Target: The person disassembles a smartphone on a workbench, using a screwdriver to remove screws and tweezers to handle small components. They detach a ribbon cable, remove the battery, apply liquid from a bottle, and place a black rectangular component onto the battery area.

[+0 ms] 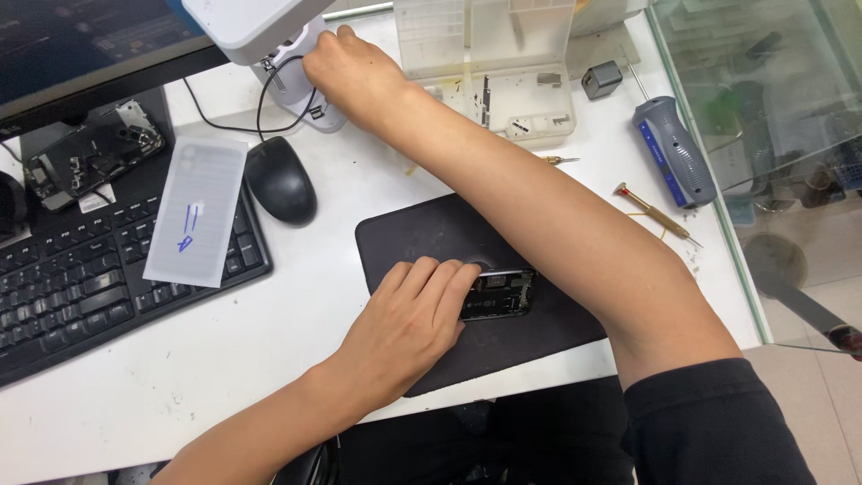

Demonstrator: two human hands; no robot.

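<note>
Left hand [409,314] presses opened phone [498,294] — right hand [346,67] grips white stand [301,85].

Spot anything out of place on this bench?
Yes: a dismantled phone frame and a white sheet lie on the black keyboard, covering keys. The opened phone under the left hand sits on its black mat.

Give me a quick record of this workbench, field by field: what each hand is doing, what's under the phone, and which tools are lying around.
Left hand: rests on an opened phone
Right hand: reaches across to the white stand; grip unclear
Under phone: dark mat
Tools at right: grey screwdriver, small gold screwdriver
Left side: keyboard, mouse
Back: clear parts box
</note>
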